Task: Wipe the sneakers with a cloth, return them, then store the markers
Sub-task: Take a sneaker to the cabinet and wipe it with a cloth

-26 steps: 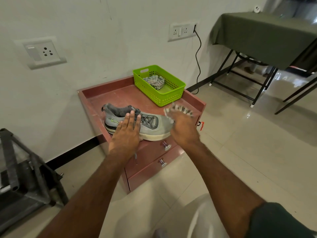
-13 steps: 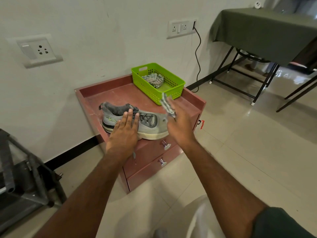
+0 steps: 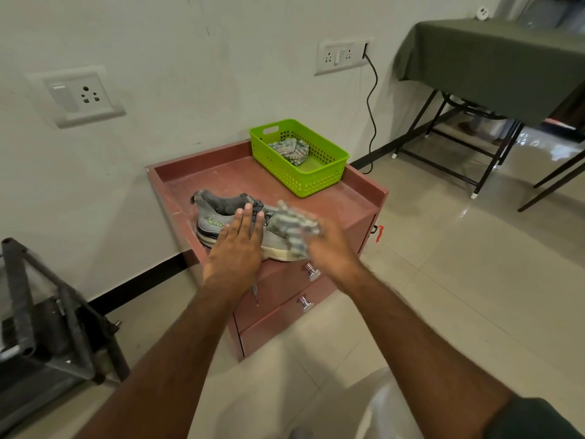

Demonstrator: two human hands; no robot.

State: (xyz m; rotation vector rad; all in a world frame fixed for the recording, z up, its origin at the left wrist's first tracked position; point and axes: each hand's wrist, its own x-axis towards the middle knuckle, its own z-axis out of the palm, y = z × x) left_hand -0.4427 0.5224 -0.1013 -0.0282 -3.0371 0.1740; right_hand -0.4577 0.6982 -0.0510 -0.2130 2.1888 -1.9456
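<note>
On the low red bench (image 3: 316,198) against the wall, I am pinning the light, soft-sided sneaker (image 3: 221,221) under my flat left hand (image 3: 235,248) while my right hand's (image 3: 329,248) grip is bunching the limp cloth (image 3: 292,224) at its toe.

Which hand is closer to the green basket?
Right. The right hand with the cloth is just in front of the green basket; the left hand rests on the sneaker, farther away.
</note>
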